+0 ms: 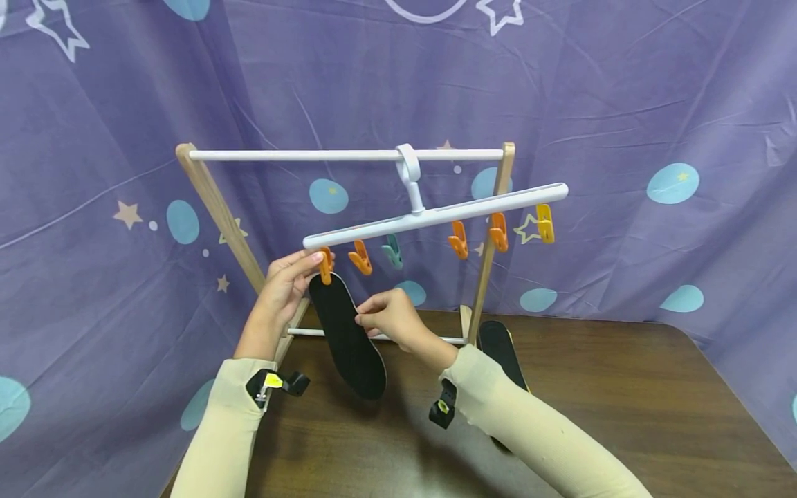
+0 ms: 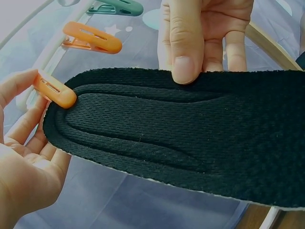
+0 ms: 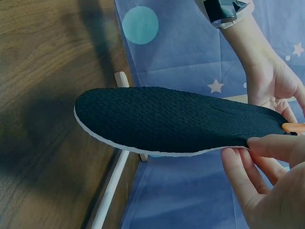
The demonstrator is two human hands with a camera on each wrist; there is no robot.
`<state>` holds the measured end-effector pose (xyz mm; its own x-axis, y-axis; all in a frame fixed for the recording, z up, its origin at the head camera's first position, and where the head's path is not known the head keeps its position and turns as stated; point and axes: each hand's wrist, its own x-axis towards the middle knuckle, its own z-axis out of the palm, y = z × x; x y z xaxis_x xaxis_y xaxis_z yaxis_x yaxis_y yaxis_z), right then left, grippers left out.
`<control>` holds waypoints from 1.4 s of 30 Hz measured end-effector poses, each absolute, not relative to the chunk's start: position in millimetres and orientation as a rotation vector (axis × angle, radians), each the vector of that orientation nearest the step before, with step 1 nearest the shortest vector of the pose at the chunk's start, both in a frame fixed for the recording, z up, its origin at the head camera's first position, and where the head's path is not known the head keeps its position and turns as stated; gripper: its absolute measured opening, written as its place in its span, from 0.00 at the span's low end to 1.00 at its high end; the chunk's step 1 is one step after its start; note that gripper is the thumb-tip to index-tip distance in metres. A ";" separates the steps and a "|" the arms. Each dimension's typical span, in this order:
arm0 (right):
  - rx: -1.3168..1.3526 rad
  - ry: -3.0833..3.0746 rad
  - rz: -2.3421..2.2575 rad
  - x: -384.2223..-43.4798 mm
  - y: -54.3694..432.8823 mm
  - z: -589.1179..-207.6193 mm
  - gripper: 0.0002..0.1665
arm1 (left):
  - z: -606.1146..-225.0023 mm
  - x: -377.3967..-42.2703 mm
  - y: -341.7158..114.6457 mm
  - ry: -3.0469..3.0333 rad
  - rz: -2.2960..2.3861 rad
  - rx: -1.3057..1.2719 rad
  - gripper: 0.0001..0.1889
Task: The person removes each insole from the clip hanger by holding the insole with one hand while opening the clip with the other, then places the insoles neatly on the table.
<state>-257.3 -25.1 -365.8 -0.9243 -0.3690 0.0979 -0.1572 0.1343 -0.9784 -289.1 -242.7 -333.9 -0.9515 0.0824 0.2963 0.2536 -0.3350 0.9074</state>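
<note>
A black insole (image 1: 349, 339) hangs heel up from the leftmost orange clip (image 1: 326, 268) of a white hanger (image 1: 448, 215). My left hand (image 1: 285, 290) pinches that clip by its upper end, with some fingers hidden behind the insole. Between thumb and fingers, my right hand (image 1: 396, 319) holds the insole's right edge, about midway along its length. In the left wrist view, the clip's orange tip (image 2: 64, 98) lies over the heel edge of the insole (image 2: 143, 119). The right wrist view shows the toe end of the insole (image 3: 143, 119) with a pale rim.
The hanger hooks over the white top bar (image 1: 292, 155) of a wooden rack (image 1: 218, 207) and tilts down leftward. More orange, green and yellow clips (image 1: 544, 223) hang along it. A second black insole (image 1: 501, 349) lies on the brown table (image 1: 623, 401), partly behind the right forearm. A purple curtain (image 1: 623, 104) stands behind.
</note>
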 end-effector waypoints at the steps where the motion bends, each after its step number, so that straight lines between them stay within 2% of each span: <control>1: -0.527 2.232 -1.894 -257.0 -25.1 -365.8 0.06 | -334.0 -288.9 -242.9 -1.745 -2.441 -0.448 0.18; 42: -0.522 2.238 -1.898 -260.1 -23.8 -373.2 0.05 | -328.0 -285.7 -234.8 -1.749 -2.475 -0.307 0.16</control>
